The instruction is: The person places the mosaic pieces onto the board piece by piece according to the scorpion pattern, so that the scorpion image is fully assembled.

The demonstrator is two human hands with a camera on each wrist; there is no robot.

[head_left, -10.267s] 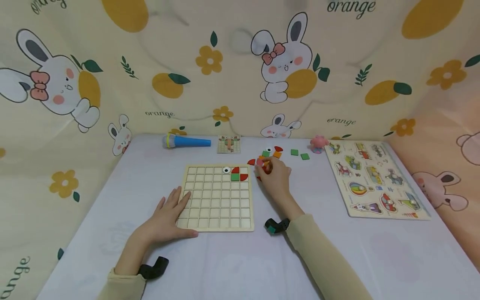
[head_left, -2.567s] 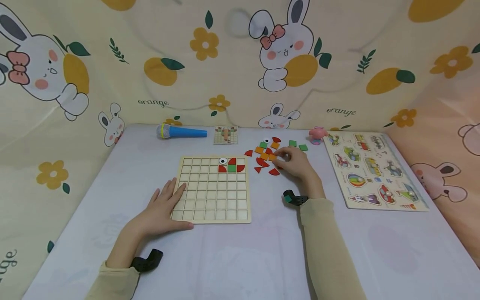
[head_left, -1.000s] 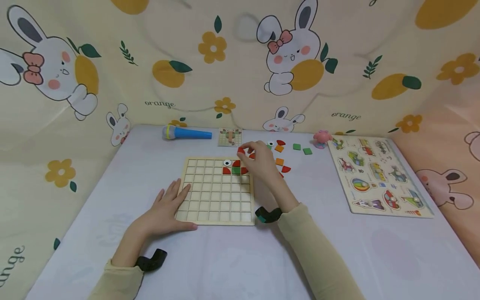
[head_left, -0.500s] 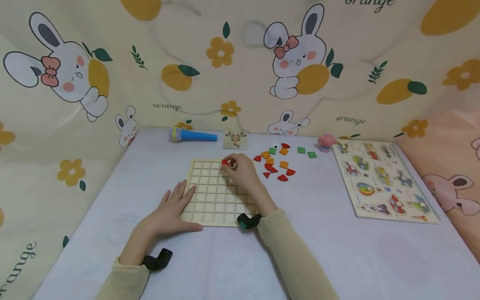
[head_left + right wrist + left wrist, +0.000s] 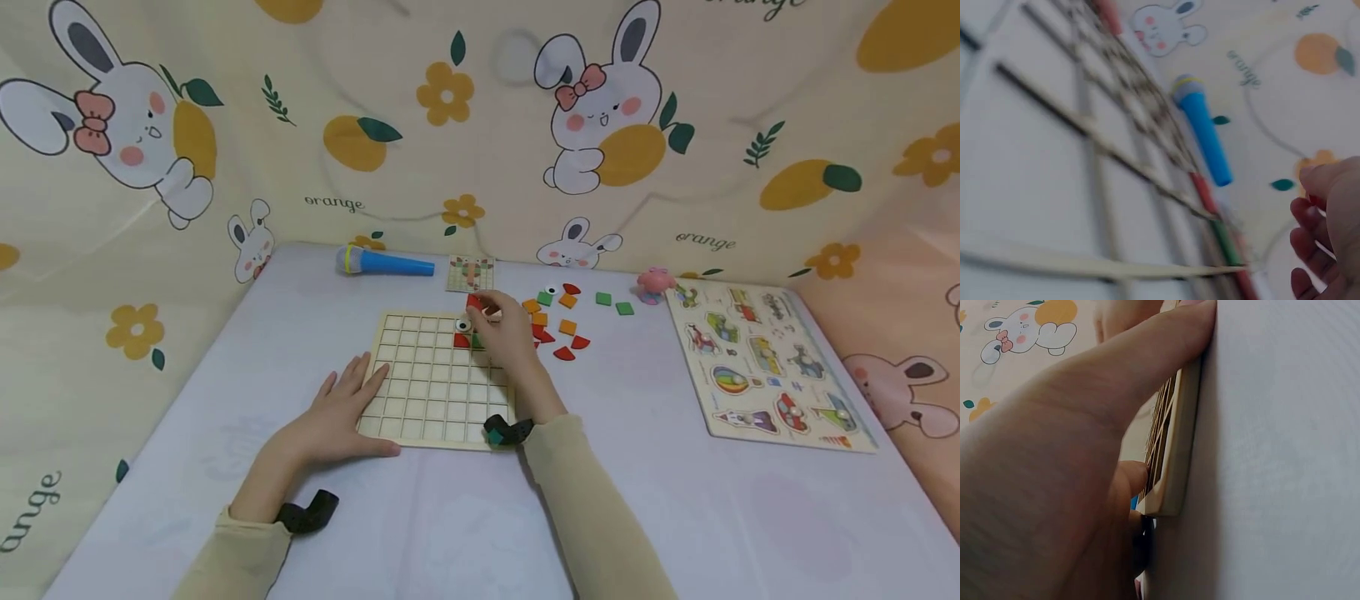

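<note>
A wooden grid board (image 5: pixel 420 425) lies on the table in the middle of the head view. My left hand (image 5: pixel 330 429) rests with fingers spread along its left edge, the thumb at the front corner; in the left wrist view the thumb lies against the board's side. My right hand (image 5: pixel 508 333) pinches a small red tile (image 5: pixel 473 302) between thumb and fingertips over the board's far edge. Just below it sit a white eye tile (image 5: pixel 462 326), a red quarter-round tile (image 5: pixel 461 341) and a green tile (image 5: pixel 477 340), partly covered by the hand.
Several loose red, orange and green tiles (image 5: pixel 567 327) lie right of the board. Behind it are a pattern card (image 5: pixel 471 273) and a blue toy microphone (image 5: pixel 393 264). A pink figurine (image 5: pixel 656 283) stands near a picture puzzle board (image 5: pixel 772 367) at the right.
A red quarter-round tile was added left of the green one. My right hand then took another red tile from the pile, carried it left over the board, and has since shifted slightly right.
</note>
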